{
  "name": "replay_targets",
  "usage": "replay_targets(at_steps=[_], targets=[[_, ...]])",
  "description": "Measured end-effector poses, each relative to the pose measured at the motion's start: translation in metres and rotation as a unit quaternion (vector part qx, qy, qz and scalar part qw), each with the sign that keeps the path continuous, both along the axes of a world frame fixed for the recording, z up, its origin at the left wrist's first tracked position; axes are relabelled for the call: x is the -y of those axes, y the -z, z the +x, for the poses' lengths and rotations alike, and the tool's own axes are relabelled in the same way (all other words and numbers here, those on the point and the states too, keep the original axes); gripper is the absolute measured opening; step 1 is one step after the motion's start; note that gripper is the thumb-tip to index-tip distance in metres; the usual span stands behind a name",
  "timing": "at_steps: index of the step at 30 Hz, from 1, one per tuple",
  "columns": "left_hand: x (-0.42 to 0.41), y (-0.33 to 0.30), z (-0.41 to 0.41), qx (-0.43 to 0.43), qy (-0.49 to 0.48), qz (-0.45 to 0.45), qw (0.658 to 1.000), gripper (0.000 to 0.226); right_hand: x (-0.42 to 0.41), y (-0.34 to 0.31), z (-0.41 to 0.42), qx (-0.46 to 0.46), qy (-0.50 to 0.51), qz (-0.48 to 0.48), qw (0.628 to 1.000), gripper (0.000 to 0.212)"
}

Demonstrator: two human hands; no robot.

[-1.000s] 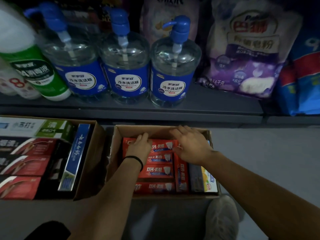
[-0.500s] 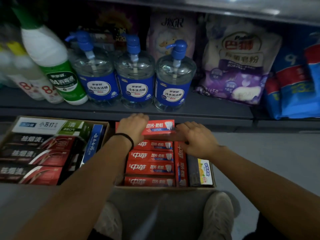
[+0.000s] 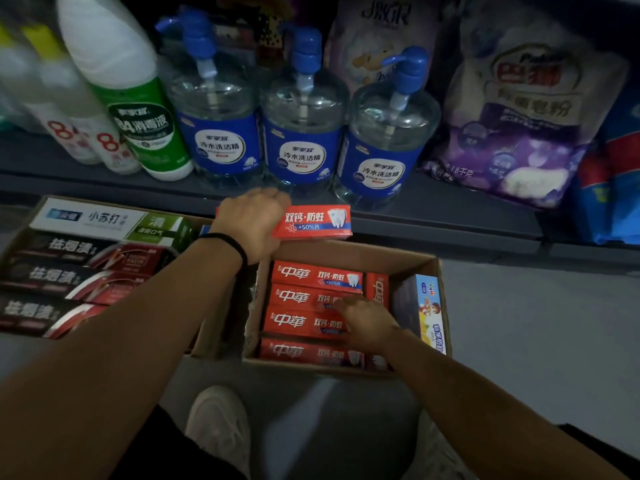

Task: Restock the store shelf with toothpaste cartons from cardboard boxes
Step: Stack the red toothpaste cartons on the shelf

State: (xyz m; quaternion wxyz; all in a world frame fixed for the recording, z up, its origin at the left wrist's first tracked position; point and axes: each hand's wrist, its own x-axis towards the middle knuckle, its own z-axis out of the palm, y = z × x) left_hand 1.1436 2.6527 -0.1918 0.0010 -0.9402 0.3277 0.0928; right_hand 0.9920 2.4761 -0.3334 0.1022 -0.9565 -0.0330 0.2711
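My left hand grips a red toothpaste carton and holds it level above the far rim of the open cardboard box, near the front edge of the grey shelf. Several more red toothpaste cartons lie stacked flat in that box. My right hand reaches down into the box, its fingers touching the right ends of the middle cartons. Whether those fingers pinch a carton is not clear.
A second cardboard box on the left holds dark and white toothpaste cartons. Three blue pump bottles, a green-labelled bottle and a purple bag fill the shelf. My shoe is on the grey floor below.
My left hand has lifted the red carton out of the box and raised it toward the shelf. My right hand let go of it and dropped back onto the cartons in the box.
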Motion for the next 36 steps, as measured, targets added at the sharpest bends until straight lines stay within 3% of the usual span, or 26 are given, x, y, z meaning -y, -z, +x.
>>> replay_targets(at_steps=[14,22,30,36], targets=[[0.007,0.020,0.008,-0.027,-0.009,-0.017,0.999,0.058,0.001,0.032,0.000,-0.052,0.004,-0.026,0.998,0.071],[0.006,0.021,0.004,-0.033,-0.012,-0.005,0.999,0.063,-0.001,0.032,0.001,-0.064,-0.046,-0.061,0.995,0.044],[0.001,0.012,0.007,-0.020,0.001,-0.007,1.000,0.059,0.005,0.011,0.008,-0.040,-0.071,-0.077,0.994,0.060],[-0.004,-0.024,-0.007,0.014,0.018,-0.032,0.999,0.051,0.014,-0.043,0.006,0.019,-0.056,-0.071,0.996,0.052]])
